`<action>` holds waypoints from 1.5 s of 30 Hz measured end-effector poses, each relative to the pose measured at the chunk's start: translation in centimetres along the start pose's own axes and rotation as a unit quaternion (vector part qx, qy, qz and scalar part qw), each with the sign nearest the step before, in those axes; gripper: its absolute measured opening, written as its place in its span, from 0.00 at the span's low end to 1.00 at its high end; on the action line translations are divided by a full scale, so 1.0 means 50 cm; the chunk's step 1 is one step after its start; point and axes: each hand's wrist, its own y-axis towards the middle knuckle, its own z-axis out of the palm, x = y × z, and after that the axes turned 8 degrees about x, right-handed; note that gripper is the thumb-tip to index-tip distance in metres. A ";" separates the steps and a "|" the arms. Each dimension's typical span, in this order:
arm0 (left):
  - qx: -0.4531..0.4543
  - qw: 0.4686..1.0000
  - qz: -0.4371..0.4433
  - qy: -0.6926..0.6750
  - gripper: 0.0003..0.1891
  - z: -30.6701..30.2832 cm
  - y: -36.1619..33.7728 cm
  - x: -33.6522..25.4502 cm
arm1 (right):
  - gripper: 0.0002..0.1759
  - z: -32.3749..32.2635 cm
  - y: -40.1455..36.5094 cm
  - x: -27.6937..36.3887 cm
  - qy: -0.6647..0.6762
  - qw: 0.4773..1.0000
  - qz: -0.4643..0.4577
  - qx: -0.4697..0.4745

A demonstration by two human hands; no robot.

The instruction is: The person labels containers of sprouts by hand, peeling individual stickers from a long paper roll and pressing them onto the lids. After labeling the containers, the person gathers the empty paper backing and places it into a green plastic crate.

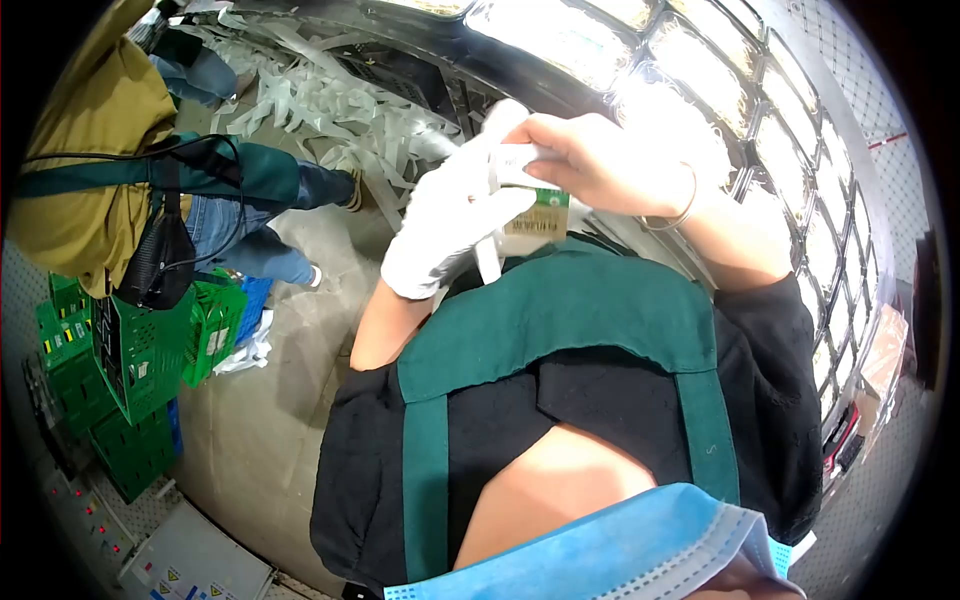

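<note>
My left hand [450, 215] wears a white glove, its fingers closed around a white label strip [487, 260] whose end hangs below the palm. Bare, with a thin band at the wrist, my right hand [615, 165] pinches a white part of the strip against the gloved fingers. Just under the right fingertips shows a printed label [537, 220], green on top and tan below with characters on it. Both hands meet in front of my chest, above the green apron [560, 310]. The gloved fingers partly hide the strip.
Brightly lit black mesh trays [745, 60] curve along the right and top. A heap of white strips [330, 110] lies on the floor. At left stands a person in a tan top [85, 170], near stacked green crates [145, 350]. A grey box [195, 555] sits lower left.
</note>
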 end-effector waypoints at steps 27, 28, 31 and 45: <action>-0.137 0.984 -0.117 0.016 0.10 -0.099 0.022 0.102 | 0.20 -0.331 0.045 -0.296 0.149 0.935 -0.017 -0.322; -0.135 0.984 -0.111 0.034 0.09 -0.102 0.022 0.096 | 0.20 -0.333 0.043 -0.285 0.053 0.949 0.078 -0.300; -0.134 0.982 -0.114 0.075 0.09 -0.114 0.037 0.084 | 0.18 -0.306 0.066 -0.321 -0.243 0.905 0.313 -0.153; -0.223 0.974 0.001 0.049 0.20 -0.249 0.134 -0.074 | 0.30 -0.292 0.175 -0.320 -0.147 0.985 0.044 -0.084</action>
